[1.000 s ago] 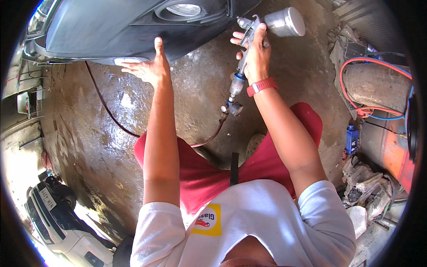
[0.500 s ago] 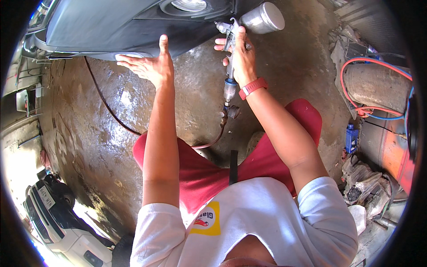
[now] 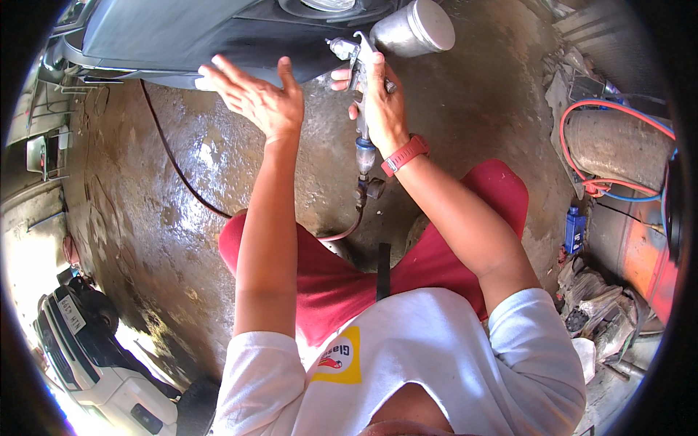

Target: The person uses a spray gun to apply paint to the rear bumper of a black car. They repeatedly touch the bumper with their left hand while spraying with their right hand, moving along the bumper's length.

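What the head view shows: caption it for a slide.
Spray gun with a metal cup in the right grip; left grip open near a dark car bumper.

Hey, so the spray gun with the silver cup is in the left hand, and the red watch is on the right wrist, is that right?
Not quite: the hand is wrong. The head view shows the spray gun in the right hand, while the left hand is open. The silver cup and red watch are as you said.
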Demonstrator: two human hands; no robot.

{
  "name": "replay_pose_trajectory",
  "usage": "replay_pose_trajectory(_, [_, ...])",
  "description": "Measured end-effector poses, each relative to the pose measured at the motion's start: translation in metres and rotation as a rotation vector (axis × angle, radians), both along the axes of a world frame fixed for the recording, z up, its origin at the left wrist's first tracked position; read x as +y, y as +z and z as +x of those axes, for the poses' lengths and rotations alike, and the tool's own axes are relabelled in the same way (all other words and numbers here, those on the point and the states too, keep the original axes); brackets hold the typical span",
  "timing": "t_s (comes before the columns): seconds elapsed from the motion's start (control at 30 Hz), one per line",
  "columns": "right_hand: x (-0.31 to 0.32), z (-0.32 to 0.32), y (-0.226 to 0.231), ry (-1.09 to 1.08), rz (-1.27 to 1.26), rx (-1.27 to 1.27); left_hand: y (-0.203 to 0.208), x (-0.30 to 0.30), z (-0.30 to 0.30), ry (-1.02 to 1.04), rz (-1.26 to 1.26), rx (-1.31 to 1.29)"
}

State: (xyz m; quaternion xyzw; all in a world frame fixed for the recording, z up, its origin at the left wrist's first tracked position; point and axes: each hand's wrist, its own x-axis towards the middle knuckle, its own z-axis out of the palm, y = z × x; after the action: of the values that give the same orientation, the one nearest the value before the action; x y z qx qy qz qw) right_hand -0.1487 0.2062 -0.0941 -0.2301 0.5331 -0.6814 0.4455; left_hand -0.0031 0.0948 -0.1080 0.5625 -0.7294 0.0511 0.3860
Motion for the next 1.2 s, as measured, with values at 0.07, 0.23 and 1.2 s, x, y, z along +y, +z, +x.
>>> replay_pose_trajectory(0.07, [0.004,0.006,0.004,0.022,-0.018,-0.042,0.0,0.005,-0.004,-0.127,-0.05,-0.133])
replay_pose_trajectory(0.23, [0.018,0.015,0.012,0.062,-0.035,-0.061,0.0,0.006,-0.016,-0.242,-0.012,-0.33])
replay_pose_trajectory(1.2, [0.061,0.007,0.043,0.265,-0.235,-0.111,0.037,-0.018,0.026,-0.121,-0.031,-0.796])
